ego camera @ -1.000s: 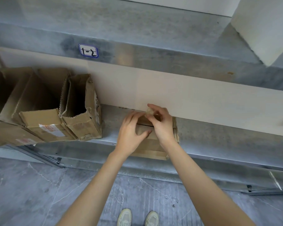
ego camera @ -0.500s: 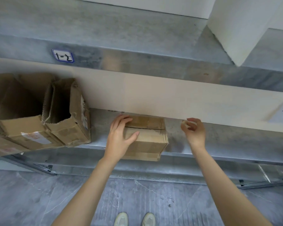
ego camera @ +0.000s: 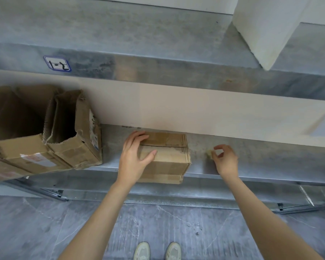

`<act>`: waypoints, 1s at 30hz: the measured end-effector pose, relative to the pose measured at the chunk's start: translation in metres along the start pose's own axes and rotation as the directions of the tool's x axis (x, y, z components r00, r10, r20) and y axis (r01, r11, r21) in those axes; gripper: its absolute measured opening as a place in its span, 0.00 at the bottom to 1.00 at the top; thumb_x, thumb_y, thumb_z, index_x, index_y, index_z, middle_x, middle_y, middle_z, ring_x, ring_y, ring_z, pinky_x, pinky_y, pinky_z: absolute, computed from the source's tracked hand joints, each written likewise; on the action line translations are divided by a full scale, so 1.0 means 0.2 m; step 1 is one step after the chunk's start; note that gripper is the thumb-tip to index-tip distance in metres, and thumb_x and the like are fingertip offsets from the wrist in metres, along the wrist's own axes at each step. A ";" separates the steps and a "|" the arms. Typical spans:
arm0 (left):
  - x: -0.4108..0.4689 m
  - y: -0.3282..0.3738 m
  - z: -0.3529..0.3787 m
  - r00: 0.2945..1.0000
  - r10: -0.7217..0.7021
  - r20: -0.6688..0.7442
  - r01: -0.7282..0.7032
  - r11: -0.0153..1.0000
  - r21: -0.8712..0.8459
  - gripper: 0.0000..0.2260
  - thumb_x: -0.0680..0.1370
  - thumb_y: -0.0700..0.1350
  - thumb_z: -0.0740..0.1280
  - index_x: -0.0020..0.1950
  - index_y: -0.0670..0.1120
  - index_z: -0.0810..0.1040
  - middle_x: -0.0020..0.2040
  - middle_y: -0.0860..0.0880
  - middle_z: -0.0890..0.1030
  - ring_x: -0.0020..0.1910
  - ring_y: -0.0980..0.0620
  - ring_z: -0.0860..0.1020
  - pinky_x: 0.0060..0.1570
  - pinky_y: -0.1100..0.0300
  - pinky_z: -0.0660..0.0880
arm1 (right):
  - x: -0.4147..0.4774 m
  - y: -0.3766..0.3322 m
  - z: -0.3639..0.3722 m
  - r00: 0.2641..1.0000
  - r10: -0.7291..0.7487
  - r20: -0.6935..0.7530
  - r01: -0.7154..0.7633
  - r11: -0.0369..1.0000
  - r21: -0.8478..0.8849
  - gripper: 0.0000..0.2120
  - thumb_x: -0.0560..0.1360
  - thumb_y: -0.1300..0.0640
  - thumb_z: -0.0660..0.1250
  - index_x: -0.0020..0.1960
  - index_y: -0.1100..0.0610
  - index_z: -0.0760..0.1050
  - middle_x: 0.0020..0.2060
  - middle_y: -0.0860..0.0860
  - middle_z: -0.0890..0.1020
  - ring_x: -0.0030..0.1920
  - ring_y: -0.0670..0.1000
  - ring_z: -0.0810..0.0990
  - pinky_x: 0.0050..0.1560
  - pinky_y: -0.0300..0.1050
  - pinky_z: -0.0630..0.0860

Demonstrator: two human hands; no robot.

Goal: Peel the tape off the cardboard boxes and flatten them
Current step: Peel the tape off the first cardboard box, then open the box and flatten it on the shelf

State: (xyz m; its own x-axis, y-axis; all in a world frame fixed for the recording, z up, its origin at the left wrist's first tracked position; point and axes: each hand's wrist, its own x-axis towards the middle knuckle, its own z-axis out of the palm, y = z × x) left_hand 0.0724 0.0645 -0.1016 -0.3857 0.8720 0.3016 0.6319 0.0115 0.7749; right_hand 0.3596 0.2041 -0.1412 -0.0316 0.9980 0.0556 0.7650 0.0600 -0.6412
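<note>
Small brown cardboard box (ego camera: 169,158) sits at the grey metal shelf (ego camera: 261,162) edge, looking light and crushable, best taken at its flap seam, left hand (ego camera: 133,162) fingers spread flat over its left end, right hand (ego camera: 226,160) just beside it pinching a yellowish crumpled tape wad (ego camera: 209,153).

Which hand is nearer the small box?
Left. The left hand rests on the box's left end; the right hand is clear of it to the right, pinching a tape wad.
</note>
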 end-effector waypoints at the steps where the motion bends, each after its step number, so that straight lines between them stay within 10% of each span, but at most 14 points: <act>1: 0.00 0.00 0.00 1.000 -0.004 -0.001 0.004 1.000 -0.002 0.19 0.73 0.48 0.75 0.63 0.48 0.78 0.67 0.54 0.73 0.72 0.57 0.65 0.68 0.74 0.55 | 0.00 0.00 0.00 1.000 -0.020 0.000 0.020 1.000 0.016 0.06 0.76 0.60 0.69 0.52 0.59 0.78 0.52 0.54 0.78 0.38 0.53 0.78 0.41 0.42 0.69; 19: 0.05 0.10 -0.06 0.995 -0.088 0.053 0.080 0.988 0.134 0.17 0.73 0.50 0.74 0.60 0.51 0.77 0.65 0.57 0.74 0.65 0.55 0.71 0.52 0.59 0.69 | -0.16 -0.49 -0.06 0.938 -0.295 0.182 0.242 0.933 0.266 0.08 0.78 0.57 0.64 0.56 0.53 0.79 0.50 0.47 0.81 0.46 0.44 0.79 0.45 0.35 0.74; 30: 0.11 0.16 -0.11 0.992 -0.116 0.056 0.114 0.993 0.030 0.10 0.77 0.49 0.71 0.38 0.47 0.77 0.61 0.54 0.76 0.60 0.56 0.74 0.47 0.68 0.66 | -0.23 -0.62 -0.10 0.935 -0.228 0.273 0.157 0.953 0.257 0.08 0.78 0.51 0.65 0.52 0.51 0.82 0.53 0.49 0.81 0.48 0.49 0.81 0.53 0.45 0.76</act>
State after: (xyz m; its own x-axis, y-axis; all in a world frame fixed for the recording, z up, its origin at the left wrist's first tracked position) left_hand 0.0700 0.0731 -0.0586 -0.4182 0.8907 0.1781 0.6033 0.1258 0.7875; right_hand 0.2789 0.1512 -0.0480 -0.3797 0.9250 -0.0110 0.5591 0.2200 -0.7994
